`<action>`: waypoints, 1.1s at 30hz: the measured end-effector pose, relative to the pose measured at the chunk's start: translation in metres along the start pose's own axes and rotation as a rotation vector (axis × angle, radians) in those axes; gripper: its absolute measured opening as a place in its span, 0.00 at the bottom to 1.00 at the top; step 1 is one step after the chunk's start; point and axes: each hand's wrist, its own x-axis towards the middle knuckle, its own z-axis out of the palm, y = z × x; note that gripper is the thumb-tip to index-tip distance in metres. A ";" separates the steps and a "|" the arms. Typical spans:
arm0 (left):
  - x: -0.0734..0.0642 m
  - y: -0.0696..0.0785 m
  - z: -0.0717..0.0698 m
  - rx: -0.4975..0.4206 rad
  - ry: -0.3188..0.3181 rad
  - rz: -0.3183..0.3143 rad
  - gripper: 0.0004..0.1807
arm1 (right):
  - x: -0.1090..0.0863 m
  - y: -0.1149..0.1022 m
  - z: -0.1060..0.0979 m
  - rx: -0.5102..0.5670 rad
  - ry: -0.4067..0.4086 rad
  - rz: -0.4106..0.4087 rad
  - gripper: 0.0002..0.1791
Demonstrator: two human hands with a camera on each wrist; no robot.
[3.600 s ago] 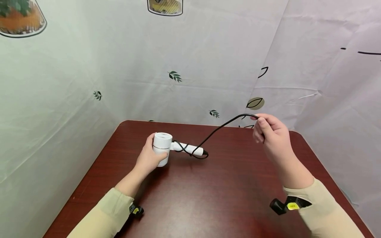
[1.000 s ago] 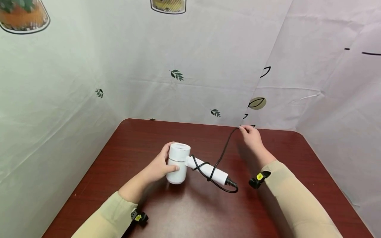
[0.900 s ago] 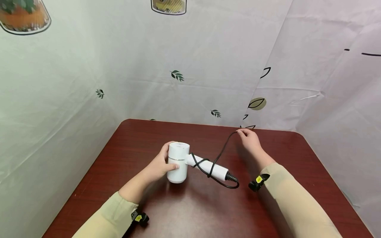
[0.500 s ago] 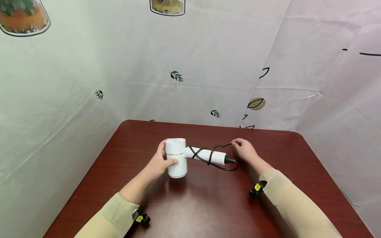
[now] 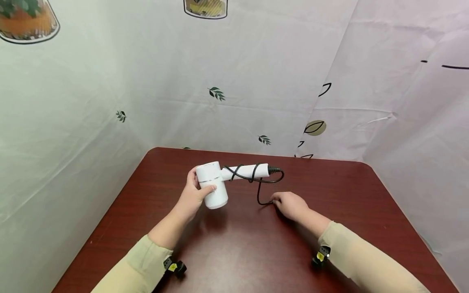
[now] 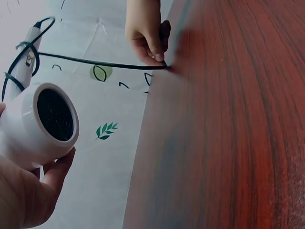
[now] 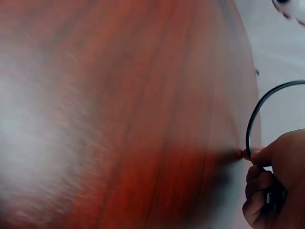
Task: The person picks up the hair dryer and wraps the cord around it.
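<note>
Leftmost, your left grip point(image 5: 191, 197) curls round the barrel point(image 5: 216, 198) of the white hair dryer point(image 5: 215, 176), holding it above the table point(image 5: 234, 256); its handle point(image 5: 261, 170) points right, wrapped in black cord point(image 6: 107, 63), whose free run your right grip point(image 5: 292, 206) pinches between thumb point(image 6: 156, 47) and fingers point(image 6: 138, 43).

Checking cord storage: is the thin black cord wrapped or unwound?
Partly wrapped: the cord loops around the white cylindrical handle, while another stretch runs to the right hand.

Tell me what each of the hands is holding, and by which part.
Left hand: the white hair dryer, by its barrel. Right hand: its black cord, beyond the wraps around the handle.
</note>
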 end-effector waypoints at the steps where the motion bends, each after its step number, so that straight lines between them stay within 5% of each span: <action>1: 0.001 0.000 0.000 -0.004 0.015 -0.001 0.42 | -0.003 -0.004 0.001 -0.010 0.001 -0.003 0.07; 7: 0.005 0.001 0.000 -0.015 0.106 0.010 0.44 | -0.022 -0.023 0.004 -0.039 -0.026 -0.073 0.07; 13: 0.008 -0.006 -0.002 0.044 0.188 0.035 0.46 | -0.045 -0.052 0.004 -0.095 -0.049 -0.270 0.11; 27: 0.006 -0.009 -0.005 0.226 0.220 0.078 0.51 | -0.074 -0.093 -0.022 -0.074 0.001 -0.539 0.12; 33: 0.005 -0.013 -0.007 0.300 0.212 0.081 0.52 | -0.077 -0.099 -0.042 -0.021 0.141 -0.676 0.13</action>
